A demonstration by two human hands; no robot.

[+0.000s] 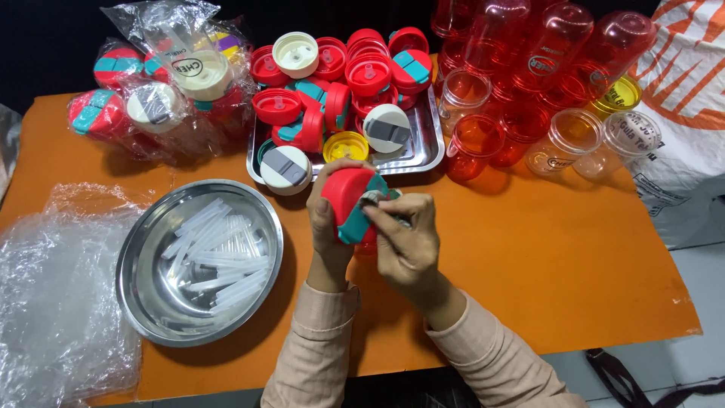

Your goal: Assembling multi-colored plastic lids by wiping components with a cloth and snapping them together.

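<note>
My left hand (326, 227) grips a red round lid (349, 193) with a teal flap, holding it tilted above the orange table (544, 249). My right hand (404, 238) rests on the lid's teal flap (362, 223), fingers pinched at its edge. Both hands sit just in front of a steel tray (427, 147) piled with red, white and yellow lids. A round steel bowl (151, 287) with several clear plastic straws lies to the left of my left arm.
Bagged lids (162, 83) lie at the back left. Red and clear plastic cups (529, 83) lie stacked on their sides at the back right. Crumpled clear plastic (53, 302) covers the table's left end. A white printed sack (680, 113) sits at the far right.
</note>
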